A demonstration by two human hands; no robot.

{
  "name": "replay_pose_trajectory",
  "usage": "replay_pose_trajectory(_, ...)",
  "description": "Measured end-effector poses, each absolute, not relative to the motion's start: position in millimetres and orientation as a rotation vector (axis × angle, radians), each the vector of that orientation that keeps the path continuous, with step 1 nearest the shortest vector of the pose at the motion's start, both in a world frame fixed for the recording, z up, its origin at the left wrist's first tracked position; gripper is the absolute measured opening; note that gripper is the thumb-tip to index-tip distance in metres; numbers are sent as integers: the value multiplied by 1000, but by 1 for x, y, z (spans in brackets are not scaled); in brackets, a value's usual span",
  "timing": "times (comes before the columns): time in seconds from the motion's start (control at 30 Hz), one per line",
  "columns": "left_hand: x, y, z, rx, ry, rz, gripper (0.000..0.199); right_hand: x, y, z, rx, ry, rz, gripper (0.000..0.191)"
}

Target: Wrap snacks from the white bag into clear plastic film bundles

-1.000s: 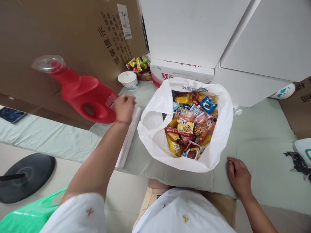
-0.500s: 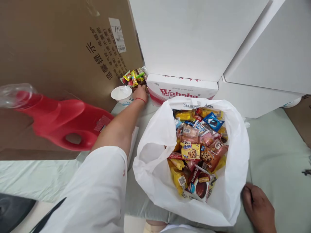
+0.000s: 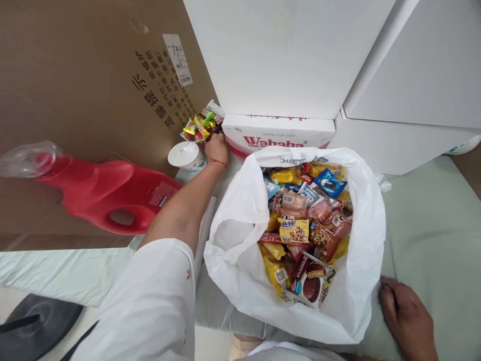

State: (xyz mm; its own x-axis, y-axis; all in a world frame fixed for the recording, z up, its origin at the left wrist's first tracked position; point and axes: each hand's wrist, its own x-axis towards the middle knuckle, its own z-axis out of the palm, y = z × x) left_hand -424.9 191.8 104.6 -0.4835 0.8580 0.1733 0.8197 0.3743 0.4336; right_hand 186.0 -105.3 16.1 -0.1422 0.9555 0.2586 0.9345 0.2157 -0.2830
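Note:
My left hand [image 3: 217, 148], with a red string at the wrist, reaches to a pile of small wrapped candies [image 3: 201, 126] in the corner. Its fingers are curled at the pile's dark brown lower edge; the fingertips and whatever they grip are hidden. Just left of the hand stands a white paper bowl [image 3: 184, 156]. In front of me an open white plastic bag [image 3: 236, 260] holds many wrapped snacks, among them a yellow cookie packet [image 3: 293, 230] and a chocolate pie packet [image 3: 310, 281]. My right hand [image 3: 408, 316] rests closed beside the bag's right side, with nothing visible in it.
A red jug [image 3: 101, 190] stands left of my forearm before a large brown carton [image 3: 82, 75]. Behind the bag lies a white-and-red Wahaha box [image 3: 278, 135], backed by white panels [image 3: 289, 55]. A pale green cover [image 3: 432, 225] lies under everything. A dark round base [image 3: 45, 326] is lower left.
The candy pile has shifted a little left and tilted at my left hand. My right hand has moved slightly right, away from the bag. The view has shifted slightly.

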Motion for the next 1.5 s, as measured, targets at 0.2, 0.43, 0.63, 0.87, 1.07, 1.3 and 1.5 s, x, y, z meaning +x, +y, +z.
replay_pose_trajectory(0.2, -419, 160, 97, 1658, 2737, 588, 39, 186, -104, 14, -1738, -2107, 84, 29)
replay_pose_trajectory(0.43, -413, 114, 110, 1745, 2803, 405, 30, 184, -103, 15, -1685, -2098, 61, 30)
replay_pose_trajectory(0.63, -408, 89, 144, 1797, 2847, 368, 28, 185, -104, 11, -1729, -2067, 91, 35)
replay_pose_trajectory(0.87, -397, 66, 191, 1854, 2885, 330, 30, 185, -104, 7, -1703, -2046, 87, 36)
replay_pose_trajectory(1.07, -361, 12, 241, 2053, 2860, 248, 32, 183, -102, 6, -1630, -2031, 44, 36)
replay_pose_trajectory(1.3, -270, -84, 310, 2250, 2531, 752, 31, 183, -102, 5, -1641, -2025, 100, 36)
replay_pose_trajectory(1.5, -191, -117, 306, 2023, 1976, 940, 22, 183, -102, 2, -1612, -2010, 89, 38)
